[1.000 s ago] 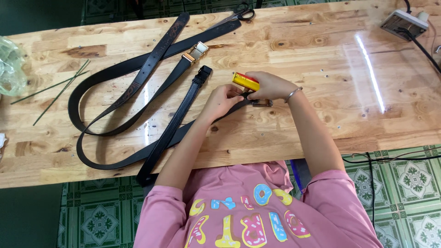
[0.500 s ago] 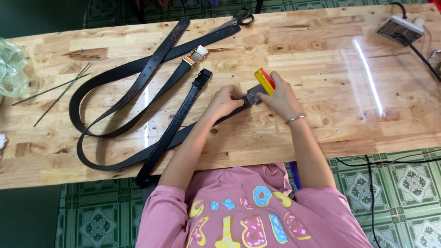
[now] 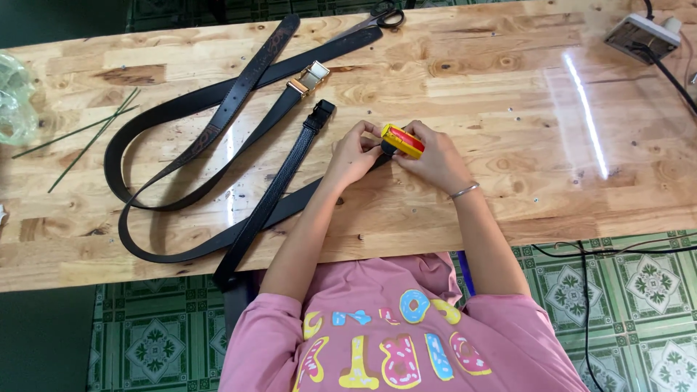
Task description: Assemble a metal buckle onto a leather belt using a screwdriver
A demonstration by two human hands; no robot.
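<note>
Gripping a yellow-red lighter (image 3: 403, 140), right hand (image 3: 435, 161) fingers meet left hand (image 3: 353, 154) pinching black belt (image 3: 272, 199).

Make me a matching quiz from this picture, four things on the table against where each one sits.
Things:
1. scissors
2. power strip
3. yellow and red tool
4. thin green sticks

Places:
A. far right corner of the table
B. between the left hand and right hand
C. left part of the table, beside the belts
D. far edge, near the middle

Pairs: 1-D, 2-A, 3-B, 4-C
</note>
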